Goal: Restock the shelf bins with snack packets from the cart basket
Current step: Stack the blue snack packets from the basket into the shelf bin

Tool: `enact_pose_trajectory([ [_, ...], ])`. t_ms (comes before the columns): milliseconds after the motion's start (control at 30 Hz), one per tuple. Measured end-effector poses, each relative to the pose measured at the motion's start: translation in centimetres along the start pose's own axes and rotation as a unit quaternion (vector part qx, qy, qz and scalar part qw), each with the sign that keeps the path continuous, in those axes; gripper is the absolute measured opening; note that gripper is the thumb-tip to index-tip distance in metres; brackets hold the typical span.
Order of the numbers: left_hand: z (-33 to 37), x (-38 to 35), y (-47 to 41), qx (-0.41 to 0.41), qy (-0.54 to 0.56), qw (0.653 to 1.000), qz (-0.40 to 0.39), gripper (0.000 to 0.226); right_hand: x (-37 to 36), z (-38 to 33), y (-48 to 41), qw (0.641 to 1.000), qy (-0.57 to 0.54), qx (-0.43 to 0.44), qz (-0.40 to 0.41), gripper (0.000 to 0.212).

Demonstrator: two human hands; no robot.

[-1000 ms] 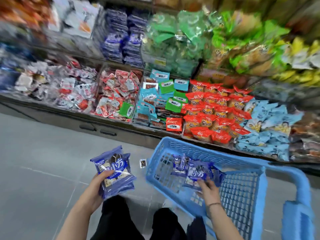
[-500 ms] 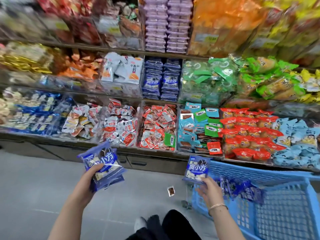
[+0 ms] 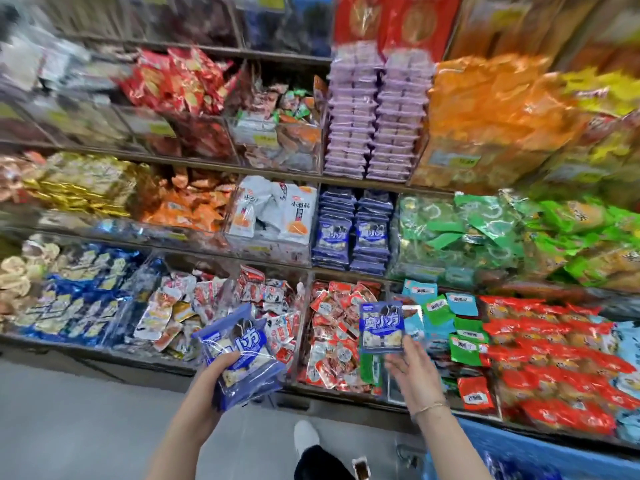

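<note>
stack of glossy blue packets [image 3: 242, 355] clamped in left grip [image 3: 207, 386], flat packet [image 3: 381, 327] pinched by right grip [image 3: 412, 372]

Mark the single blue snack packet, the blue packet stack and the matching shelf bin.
Single blue snack packet [image 3: 381, 325]: head view, printed front.
Blue packet stack [image 3: 242, 337]: head view, top face.
Matching shelf bin [image 3: 349, 263]: head view, front wall.

— What's the floor like?
— A smooth, pale grey floor [image 3: 79, 431] at the lower left of the frame, with a soft sheen.
— And behind it?
— Tiered shelving [image 3: 363, 181] fills the upper frame, its dark rails running left to right. A dark base panel [image 3: 346, 407] sits under the lowest tier. The light is bright and even, and the frame edges are blurred.
</note>
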State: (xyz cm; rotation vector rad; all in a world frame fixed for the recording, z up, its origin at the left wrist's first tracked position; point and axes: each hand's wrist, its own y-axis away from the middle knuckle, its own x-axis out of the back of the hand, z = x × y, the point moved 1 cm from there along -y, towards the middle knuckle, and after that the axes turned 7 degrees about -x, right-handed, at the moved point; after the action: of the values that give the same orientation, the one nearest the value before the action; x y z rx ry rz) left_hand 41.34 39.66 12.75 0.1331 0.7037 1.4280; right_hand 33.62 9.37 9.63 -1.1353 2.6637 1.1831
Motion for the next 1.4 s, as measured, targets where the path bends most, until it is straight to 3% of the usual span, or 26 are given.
enact_pose_trajectory([
  [300,5.8,-4.2,-9.7,-0.037,0.017,0.998,0.04,0.014,-9.7,-7.0,-8.7,0.997,0.026,-0.008,-0.071,0.029],
  [900,13.3,-6.2,-19.5,-0.038,-0.008,0.998,-0.052,0.028,-21.4,-13.6,-18.7,0.997,-0.073,-0.004,0.021,0.031],
  [1200,13.1,-6.5,-21.6,0.003,-0.007,0.998,-0.06,0.025,-24.7,-14.9,-21.2,0.989,-0.145,0.001,-0.003,0.044],
  [1400,13.1,-6.8,-21.8,0.01,-0.016,0.998,-0.058,0.028,-26.0,-15.5,-22.4,0.999,-0.016,0.01,0.029,0.036],
])
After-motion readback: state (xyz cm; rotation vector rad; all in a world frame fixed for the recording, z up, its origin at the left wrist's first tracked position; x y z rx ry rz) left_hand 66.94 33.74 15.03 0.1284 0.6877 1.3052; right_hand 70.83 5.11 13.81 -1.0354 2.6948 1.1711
